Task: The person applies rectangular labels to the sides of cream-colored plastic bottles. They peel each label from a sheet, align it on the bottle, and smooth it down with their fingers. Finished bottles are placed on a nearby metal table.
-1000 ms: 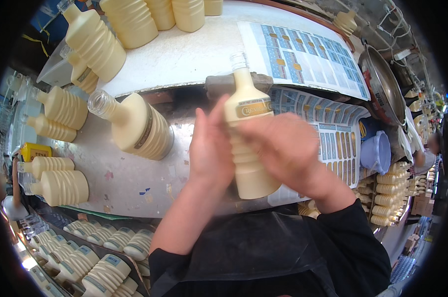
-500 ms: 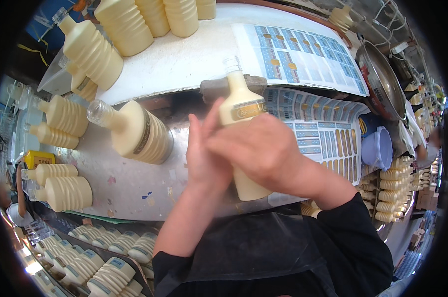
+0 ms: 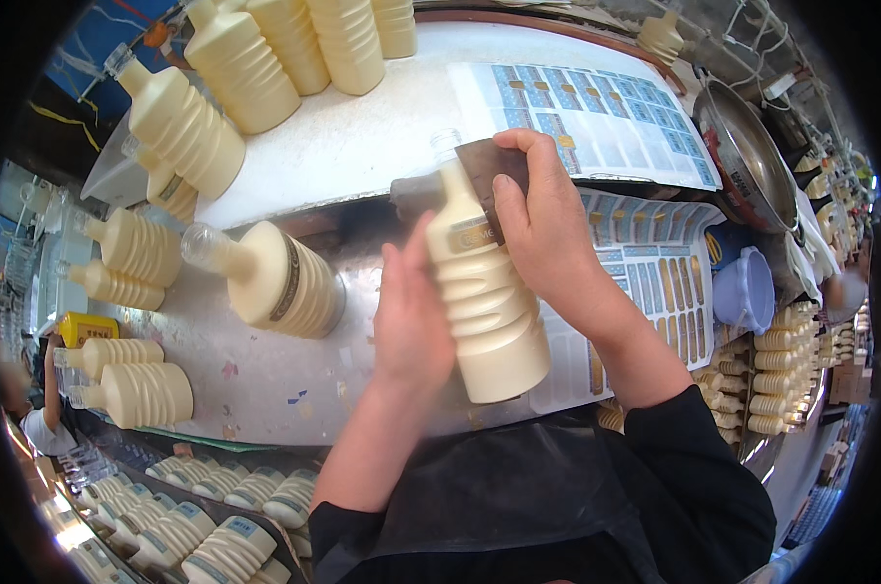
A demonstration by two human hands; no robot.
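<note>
A cream ribbed bottle [image 3: 486, 307] with a clear glass mouth lies tilted in front of me, its neck by a grey-brown block [image 3: 413, 199]. A gold and dark label [image 3: 471, 237] wraps its shoulder. My right hand [image 3: 547, 209] is closed on a dark brown flat piece [image 3: 489, 165], which lies against the shoulder and covers part of the label; its material is unclear. Along the bottle's left side is my left hand [image 3: 411, 321], blurred, with fingers stretched out; whether it touches the bottle cannot be made out. Left of it stands another labelled bottle [image 3: 275, 277].
Sticker sheets [image 3: 645, 302] spread at the right, with another sheet [image 3: 596, 117] on the raised white board [image 3: 362, 127]. More cream bottles [image 3: 241, 73] stand far left. Labelled bottles [image 3: 231, 545] fill a lower tray. A lilac bucket [image 3: 747, 292] and steel pan [image 3: 752, 146] sit right.
My right hand has moved from across the bottle to its right side and now holds the dark brown piece. The bottle's ribbed body has come into sight. My left hand stays beside it.
</note>
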